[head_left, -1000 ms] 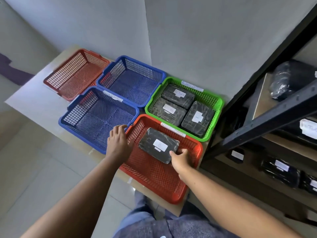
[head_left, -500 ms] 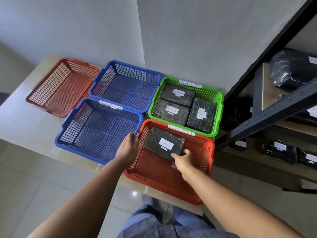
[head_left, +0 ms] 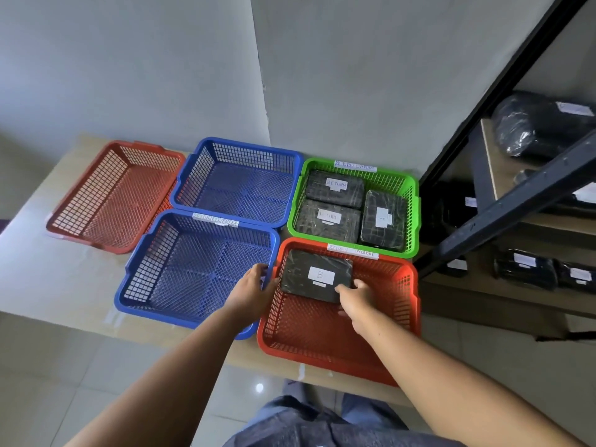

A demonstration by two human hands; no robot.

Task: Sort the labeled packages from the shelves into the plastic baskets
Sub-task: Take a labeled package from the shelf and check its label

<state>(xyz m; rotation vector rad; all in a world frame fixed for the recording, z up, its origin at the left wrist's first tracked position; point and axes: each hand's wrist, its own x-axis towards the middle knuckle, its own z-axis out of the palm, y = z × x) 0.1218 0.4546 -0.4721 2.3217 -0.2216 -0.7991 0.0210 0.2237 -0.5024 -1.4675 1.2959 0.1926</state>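
red (head_left: pixel 400 317), blue (head_left: pixel 135 301), green baskets (head_left: pixel 414 204); black package (head_left: pixel 300 269).

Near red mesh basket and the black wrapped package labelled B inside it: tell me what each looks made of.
Near red mesh basket: moulded plastic, slightly glossy; the uniform grid of holes and one-piece rounded rim suggest it. Black wrapped package labelled B: likely shiny plastic film, since its wrinkles catch the light; contents hidden. Its white label looks like matte paper.
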